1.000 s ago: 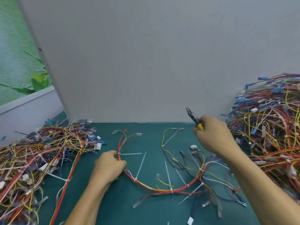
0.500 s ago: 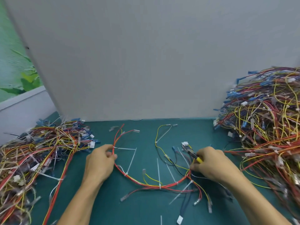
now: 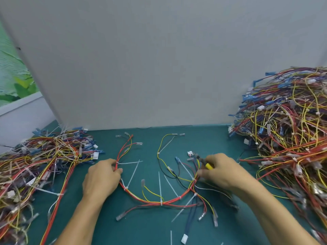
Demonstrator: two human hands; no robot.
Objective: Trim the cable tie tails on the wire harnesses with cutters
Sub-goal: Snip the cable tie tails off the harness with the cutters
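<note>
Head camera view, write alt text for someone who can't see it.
A person's left hand grips a red and yellow wire harness on a green mat while the right hand holds yellow-handled cutters. White cable tie tails stick out along the harness; tangled harness piles lie at both sides.

Your harness (image 3: 159, 202) was mostly red and yellow wire with a bit of black, cable ties (image 3: 160, 184) whitish, on a teal mat (image 3: 145, 227). Your cutters (image 3: 206, 163) had a yellow grip. The right pile (image 3: 292, 129) and left pile (image 3: 44, 156) mixed red, yellow and blue; board (image 3: 159, 59) behind was plain grey.
</note>
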